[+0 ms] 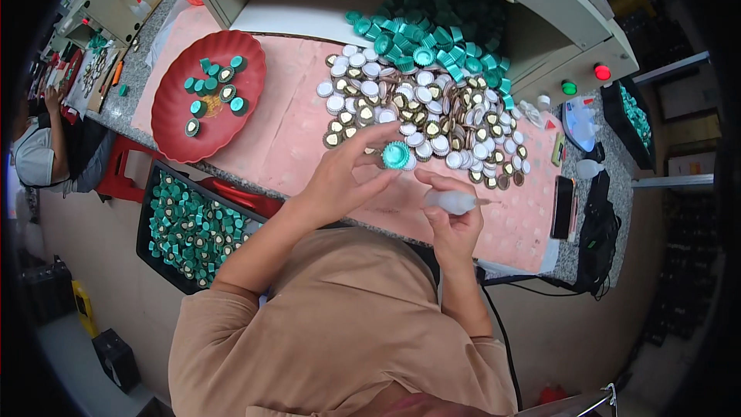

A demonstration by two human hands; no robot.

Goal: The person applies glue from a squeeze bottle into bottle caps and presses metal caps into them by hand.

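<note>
One teal fluted cap [396,155] is pinched between the thumb and fingers of the left hand [351,174], raised over the near edge of a heap of discs. Just to its right, the right hand [455,220] grasps a translucent white squeeze bottle [450,201], whose thin tip points right, away from the cap. Both hands are above a pink sheet [297,100] spread on a speckled granite counter [620,185].

Directly beyond the hands lie the loose discs [421,104], some showing white faces, others gold and brown. Behind and touching them, a pile of teal fluted caps [432,38] reaches back into a beige housing [540,0], which carries a red button [602,72] and a green button [569,88]. On the left, a red scalloped dish [177,85] holds a few caps, several with gold-centred discs in them. Below it, lower than the counter, a black crate [145,216] is filled with more caps.

At the right end are a black smartphone [563,197], a black bag [599,224] and a black tray [617,120] of caps. A co-worker [38,150] sits at the far left, near a red stool [127,168].
</note>
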